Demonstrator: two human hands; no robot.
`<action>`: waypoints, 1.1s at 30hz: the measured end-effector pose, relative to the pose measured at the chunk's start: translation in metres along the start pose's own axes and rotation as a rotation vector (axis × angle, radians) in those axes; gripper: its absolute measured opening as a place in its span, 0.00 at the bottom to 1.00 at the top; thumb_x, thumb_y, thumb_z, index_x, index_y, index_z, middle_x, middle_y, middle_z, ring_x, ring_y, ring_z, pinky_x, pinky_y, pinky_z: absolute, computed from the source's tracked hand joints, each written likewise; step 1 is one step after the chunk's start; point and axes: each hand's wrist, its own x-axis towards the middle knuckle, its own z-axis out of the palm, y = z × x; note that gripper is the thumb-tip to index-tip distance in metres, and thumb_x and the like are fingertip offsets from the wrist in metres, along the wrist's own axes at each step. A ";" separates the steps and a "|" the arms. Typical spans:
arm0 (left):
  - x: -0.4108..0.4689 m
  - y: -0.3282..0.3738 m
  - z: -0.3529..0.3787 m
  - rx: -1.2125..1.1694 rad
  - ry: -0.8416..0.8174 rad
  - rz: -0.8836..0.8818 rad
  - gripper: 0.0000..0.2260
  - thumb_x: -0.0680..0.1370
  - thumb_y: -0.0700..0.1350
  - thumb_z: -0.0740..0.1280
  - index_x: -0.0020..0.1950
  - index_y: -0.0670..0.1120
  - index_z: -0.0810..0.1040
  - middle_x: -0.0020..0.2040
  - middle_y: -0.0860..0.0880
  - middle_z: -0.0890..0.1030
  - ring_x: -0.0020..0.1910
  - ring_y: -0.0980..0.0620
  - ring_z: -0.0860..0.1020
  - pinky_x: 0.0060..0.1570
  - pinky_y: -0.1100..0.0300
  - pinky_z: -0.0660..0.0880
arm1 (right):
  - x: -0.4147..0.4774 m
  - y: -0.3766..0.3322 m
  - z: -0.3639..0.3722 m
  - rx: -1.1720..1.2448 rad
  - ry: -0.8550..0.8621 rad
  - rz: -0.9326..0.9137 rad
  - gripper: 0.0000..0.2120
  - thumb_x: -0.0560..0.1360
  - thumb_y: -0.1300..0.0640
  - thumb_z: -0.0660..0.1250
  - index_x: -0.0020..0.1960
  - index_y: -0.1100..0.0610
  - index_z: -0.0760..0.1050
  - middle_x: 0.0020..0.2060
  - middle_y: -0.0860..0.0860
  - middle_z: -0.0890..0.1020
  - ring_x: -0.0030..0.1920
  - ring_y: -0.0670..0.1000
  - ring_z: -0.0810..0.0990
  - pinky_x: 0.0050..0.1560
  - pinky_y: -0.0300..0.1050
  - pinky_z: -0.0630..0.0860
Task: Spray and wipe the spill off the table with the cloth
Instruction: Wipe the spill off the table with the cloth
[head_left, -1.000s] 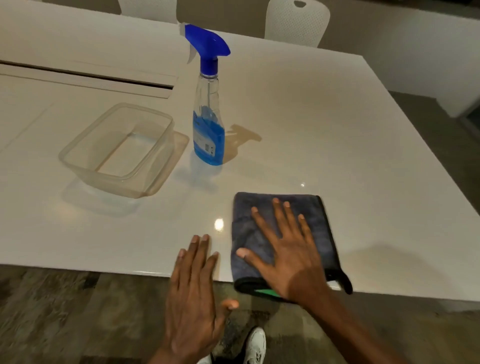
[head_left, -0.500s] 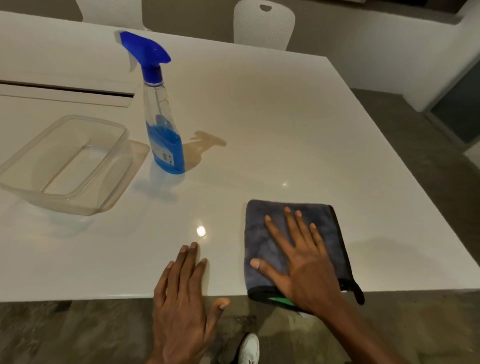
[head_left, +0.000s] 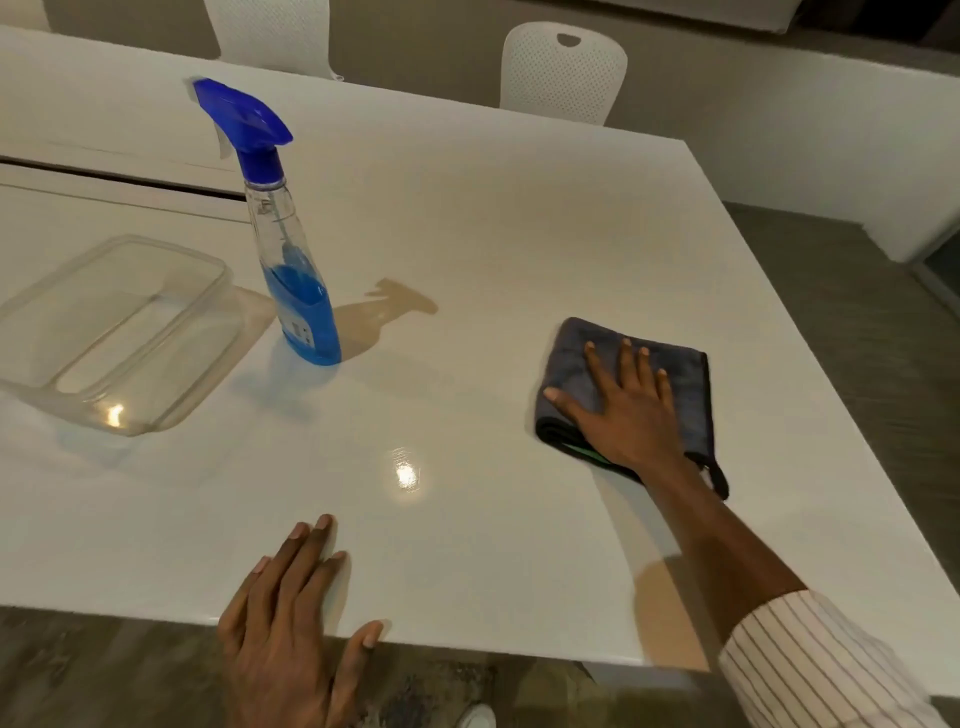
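Note:
A folded dark grey cloth (head_left: 569, 358) lies on the white table (head_left: 519, 234), right of the middle. My right hand (head_left: 626, 410) rests flat on it, fingers spread, pressing it down. My left hand (head_left: 291, 613) lies flat on the table's near edge, fingers apart, holding nothing. A clear spray bottle (head_left: 296, 291) with a blue trigger head and blue liquid stands upright at the left, well clear of both hands. I cannot make out a distinct spill; the tan patch beside the bottle looks like its shadow.
A clear plastic container (head_left: 221, 265) sits at the left, close to the bottle. Two white chairs (head_left: 563, 73) (head_left: 270, 31) stand behind the far edge. The table's right edge runs just beyond the cloth, with floor below it.
My right hand has slid the cloth away from the near edge, farther onto the table and to the right. My left hand stays at the near edge.

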 end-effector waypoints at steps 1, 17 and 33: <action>0.000 0.000 0.000 0.005 0.002 -0.004 0.34 0.85 0.65 0.54 0.63 0.38 0.84 0.74 0.40 0.81 0.76 0.40 0.76 0.71 0.37 0.71 | 0.000 -0.013 0.003 0.005 0.006 -0.035 0.56 0.66 0.14 0.32 0.86 0.43 0.43 0.86 0.59 0.47 0.86 0.62 0.45 0.84 0.66 0.44; 0.003 0.003 0.005 0.012 0.056 -0.039 0.27 0.85 0.66 0.53 0.66 0.46 0.78 0.73 0.41 0.82 0.76 0.43 0.76 0.66 0.35 0.74 | 0.050 -0.012 0.000 -0.005 -0.022 -0.315 0.52 0.66 0.14 0.33 0.85 0.37 0.42 0.87 0.54 0.44 0.86 0.57 0.44 0.84 0.64 0.46; 0.004 0.010 0.002 -0.016 0.040 -0.094 0.28 0.84 0.65 0.54 0.66 0.45 0.80 0.73 0.42 0.83 0.74 0.40 0.79 0.68 0.34 0.75 | 0.044 -0.139 0.020 0.030 -0.027 -0.564 0.53 0.68 0.14 0.38 0.86 0.41 0.46 0.87 0.57 0.48 0.86 0.60 0.45 0.84 0.65 0.43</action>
